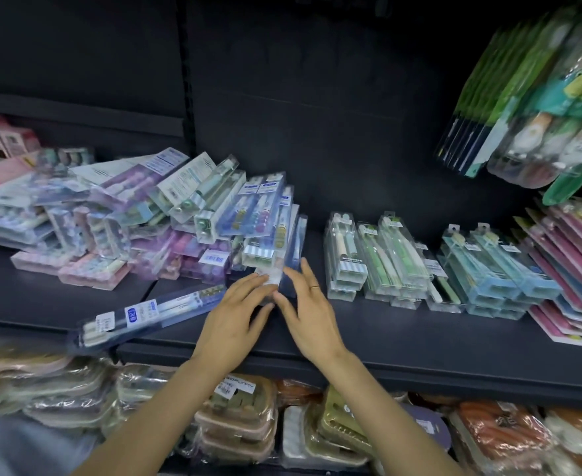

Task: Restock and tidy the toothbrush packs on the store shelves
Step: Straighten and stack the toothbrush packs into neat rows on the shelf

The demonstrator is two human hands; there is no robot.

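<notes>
A jumbled heap of toothbrush packs covers the left half of the dark shelf. At the heap's right edge lies a small clear pack with a white label. My left hand rests straight fingers on that pack. My right hand, with a ring, has its fingers spread and touches the upright dark blue packs just beside it. Neither hand plainly grips anything. A long dark blue pack lies slantwise at the shelf's front edge, left of my left hand.
Tidy rows of green packs and blue packs lie to the right, then stacked pink packs. Green carded packs hang at upper right. Wrapped soap dishes fill the shelf below. Pink boxes stand far left.
</notes>
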